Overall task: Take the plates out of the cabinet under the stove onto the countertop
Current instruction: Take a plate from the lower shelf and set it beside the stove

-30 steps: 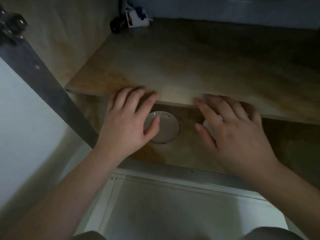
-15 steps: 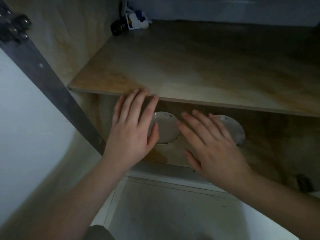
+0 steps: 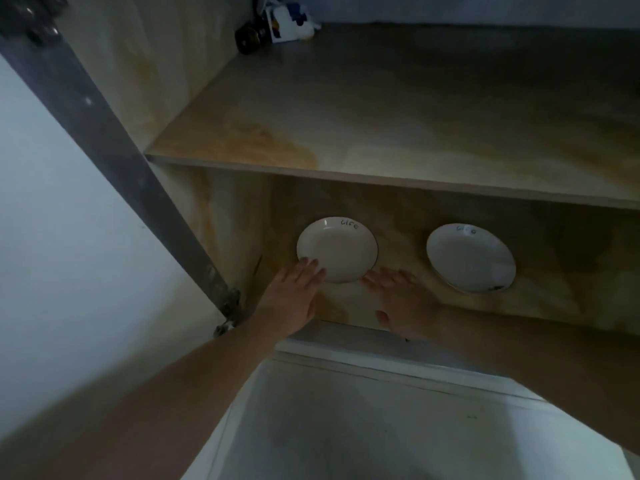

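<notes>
My hands have slid down from the shelf (image 3: 381,109); left hand (image 3: 294,299) and right hand (image 3: 401,303), fingers straight, flank the left plate (image 3: 337,249), gripping nothing; 2 plates remain inside.

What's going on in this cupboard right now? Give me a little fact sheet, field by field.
place: open cabinet with an upper shelf and a lower compartment
plates: two white plates on the lower floor, apart from each other
left plate: writing near its far rim
right plate: same kind, untouched
left hand: fingers straight, tips on the left plate's near rim
right hand: fingers straight, tips by the same plate's near right edge
back of upper shelf: small dark and white items, too dim to identify
</notes>
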A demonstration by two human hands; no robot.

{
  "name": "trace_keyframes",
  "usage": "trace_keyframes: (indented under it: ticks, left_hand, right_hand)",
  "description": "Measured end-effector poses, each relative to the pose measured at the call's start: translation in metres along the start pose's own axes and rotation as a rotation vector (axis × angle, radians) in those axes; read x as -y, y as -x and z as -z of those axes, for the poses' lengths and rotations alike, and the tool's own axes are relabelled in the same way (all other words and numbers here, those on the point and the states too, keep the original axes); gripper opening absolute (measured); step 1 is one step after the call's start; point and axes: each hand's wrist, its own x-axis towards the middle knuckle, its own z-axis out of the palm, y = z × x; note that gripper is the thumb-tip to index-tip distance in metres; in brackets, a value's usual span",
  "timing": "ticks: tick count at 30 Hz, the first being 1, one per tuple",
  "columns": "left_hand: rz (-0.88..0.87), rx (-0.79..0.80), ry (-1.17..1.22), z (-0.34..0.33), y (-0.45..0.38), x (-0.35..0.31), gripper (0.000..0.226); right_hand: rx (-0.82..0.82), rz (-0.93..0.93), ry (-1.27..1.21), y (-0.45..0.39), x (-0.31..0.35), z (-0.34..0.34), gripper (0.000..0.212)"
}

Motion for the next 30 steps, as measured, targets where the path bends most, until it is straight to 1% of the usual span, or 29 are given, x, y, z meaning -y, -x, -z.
trace_keyframes:
  ticks: [2, 5, 8, 10, 12, 15, 18, 21, 23, 25, 27, 28, 30]
  left_hand:
    - [0.048, 0.094, 0.080, -0.016, -0.012, 0.006, 0.075]
    - [0.141, 0.154, 0.189, -0.039, -0.031, 0.008, 0.079]
    - [0.198, 0.164, 0.255, -0.056, -0.043, 0.002, 0.080]
    - [0.181, 0.141, 0.259, -0.065, -0.046, -0.003, 0.079]
    - [0.157, 0.119, 0.237, -0.073, -0.048, -0.009, 0.078]
    - [0.139, 0.102, 0.204, -0.077, -0.050, -0.009, 0.075]
    - [0.113, 0.070, 0.192, -0.075, -0.049, -0.009, 0.069]
    - [0.010, -0.014, 0.162, -0.072, -0.049, -0.009, 0.059]
    - [-0.085, -0.048, 0.212, -0.071, -0.050, -0.010, 0.048]
    - [-0.140, -0.091, 0.357, -0.068, -0.048, -0.012, 0.037]
    - [-0.122, -0.171, 0.519, -0.065, -0.047, -0.011, 0.032]
    - [-0.083, -0.223, 0.576, -0.065, -0.047, -0.009, 0.032]
    - [0.081, -0.276, 0.679, -0.063, -0.049, -0.005, 0.039]
  right_hand:
    - [0.018, -0.001, -0.040, -0.019, -0.002, -0.012, 0.074]
    - [0.031, -0.035, -0.078, -0.051, 0.001, -0.022, 0.076]
    - [0.067, -0.082, -0.088, -0.074, 0.005, -0.034, 0.077]
    - [0.114, -0.078, -0.084, -0.079, 0.007, -0.045, 0.078]
    - [0.111, -0.072, -0.070, -0.080, 0.005, -0.055, 0.080]
    - [0.001, -0.043, -0.007, -0.083, 0.000, -0.059, 0.075]
    - [-0.074, -0.032, -0.032, -0.081, -0.003, -0.060, 0.065]
    - [-0.139, -0.045, 0.001, -0.075, -0.007, -0.060, 0.052]
    - [-0.178, -0.028, 0.017, -0.070, -0.010, -0.060, 0.040]
    - [-0.191, -0.012, -0.005, -0.064, -0.012, -0.059, 0.031]
    - [-0.240, -0.034, -0.087, -0.060, -0.015, -0.059, 0.027]
    - [-0.283, -0.069, -0.161, -0.060, -0.018, -0.060, 0.027]
    - [-0.351, -0.198, -0.371, -0.063, -0.023, -0.059, 0.034]
